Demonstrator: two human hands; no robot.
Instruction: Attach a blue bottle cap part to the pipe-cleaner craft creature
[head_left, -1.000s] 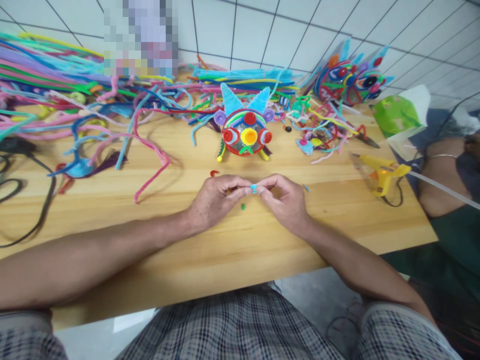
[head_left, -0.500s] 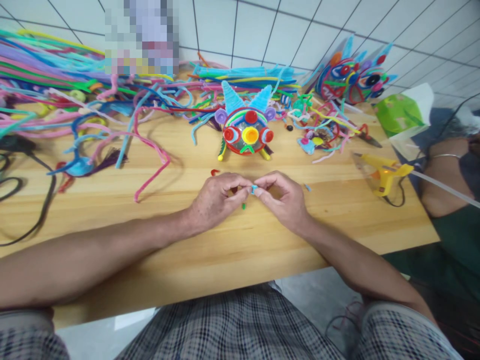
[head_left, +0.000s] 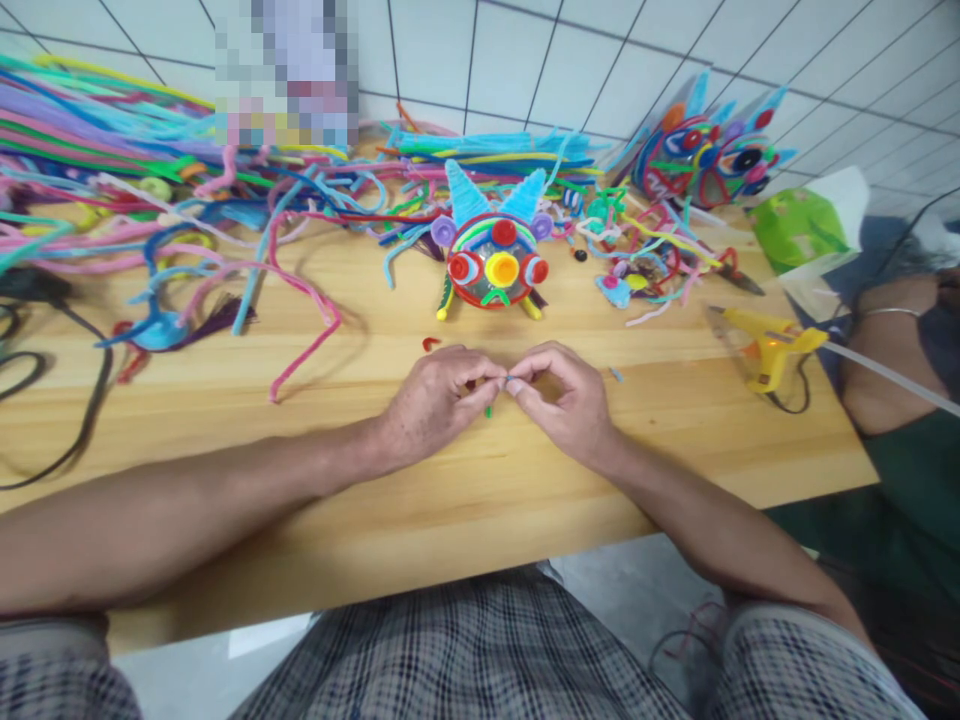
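Observation:
My left hand (head_left: 435,400) and my right hand (head_left: 562,395) meet fingertip to fingertip above the wooden table (head_left: 465,480), both pinched on a tiny blue pipe-cleaner piece (head_left: 508,379) that barely shows between them. A small green scrap (head_left: 487,411) lies on the wood under the hands. Just beyond stands a round pipe-cleaner figure (head_left: 493,262) with blue horns and red, yellow and purple coils.
Heaps of coloured pipe cleaners (head_left: 150,190) cover the far left and back. A second pipe-cleaner figure (head_left: 705,150) stands at the back right near a green packet (head_left: 799,230). A yellow glue gun (head_left: 765,345) lies right. Black cables (head_left: 45,380) trail left. Another person's arm (head_left: 892,350) rests beyond the right edge.
The fingertips have closed tighter round the blue piece, which shows less than before. Both hands have stayed in place.

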